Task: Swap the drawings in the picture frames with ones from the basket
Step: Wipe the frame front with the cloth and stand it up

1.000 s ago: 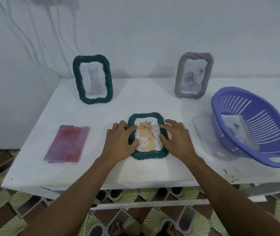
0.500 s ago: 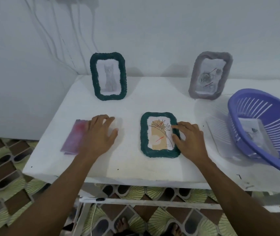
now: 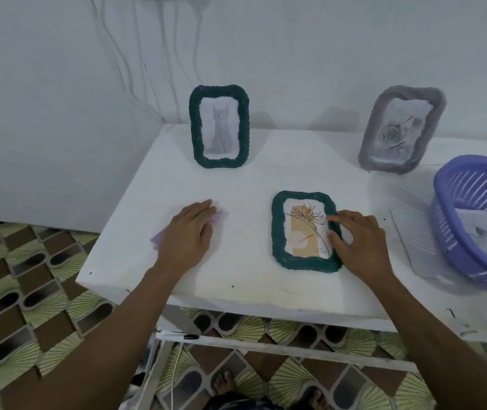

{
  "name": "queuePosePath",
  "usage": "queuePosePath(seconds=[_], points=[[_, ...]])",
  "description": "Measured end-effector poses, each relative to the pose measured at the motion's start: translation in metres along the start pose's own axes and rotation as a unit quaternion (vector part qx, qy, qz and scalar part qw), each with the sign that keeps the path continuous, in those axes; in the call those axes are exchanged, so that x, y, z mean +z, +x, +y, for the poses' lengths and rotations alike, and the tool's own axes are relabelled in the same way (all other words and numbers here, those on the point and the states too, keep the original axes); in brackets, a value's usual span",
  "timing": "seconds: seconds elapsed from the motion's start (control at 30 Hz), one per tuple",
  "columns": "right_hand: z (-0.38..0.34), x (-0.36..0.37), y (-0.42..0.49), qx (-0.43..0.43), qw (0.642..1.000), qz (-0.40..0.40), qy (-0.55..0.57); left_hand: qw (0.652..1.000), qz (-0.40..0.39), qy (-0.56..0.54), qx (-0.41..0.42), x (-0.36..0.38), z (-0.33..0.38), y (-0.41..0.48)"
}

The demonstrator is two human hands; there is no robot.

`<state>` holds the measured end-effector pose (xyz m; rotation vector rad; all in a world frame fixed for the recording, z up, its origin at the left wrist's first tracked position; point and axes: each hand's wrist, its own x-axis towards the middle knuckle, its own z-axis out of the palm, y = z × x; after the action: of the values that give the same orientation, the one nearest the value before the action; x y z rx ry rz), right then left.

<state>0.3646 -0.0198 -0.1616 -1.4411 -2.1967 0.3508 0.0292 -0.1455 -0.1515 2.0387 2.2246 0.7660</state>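
Basket [image 3: 473,170] with one drawing [image 3: 477,229] inside (left hand [image 3: 190,232] flat on pink sheet [image 3: 158,240], right hand [image 3: 360,241] loose on flower frame [image 3: 277,232])

Single head view, wide-angle: faces forward and down over table [image 3: 177,184] from front edge, near.

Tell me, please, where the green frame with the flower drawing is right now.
The green frame lies flat on the table, front centre-right of the head view, touched by the right hand, left of the purple basket.
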Motion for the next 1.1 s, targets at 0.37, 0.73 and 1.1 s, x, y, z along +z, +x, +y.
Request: queuePosePath(seconds=[0.37, 0.73, 1.1], points=[[0.000, -0.001, -0.001, -0.007, 1.000, 0.002, -0.001, 0.981, -0.071, -0.060, 0.172, 0.062, 0.129, 0.082], [0.003, -0.002, -0.002, 0.000, 0.999, 0.016, 0.041, 0.956, -0.135, 0.038, 0.258, 0.057, 0.117, 0.048], [0.008, -0.007, 0.001, -0.022, 0.992, -0.015, 0.124, 0.958, -0.176, 0.052, 0.220, 0.057, 0.110, 0.048]])
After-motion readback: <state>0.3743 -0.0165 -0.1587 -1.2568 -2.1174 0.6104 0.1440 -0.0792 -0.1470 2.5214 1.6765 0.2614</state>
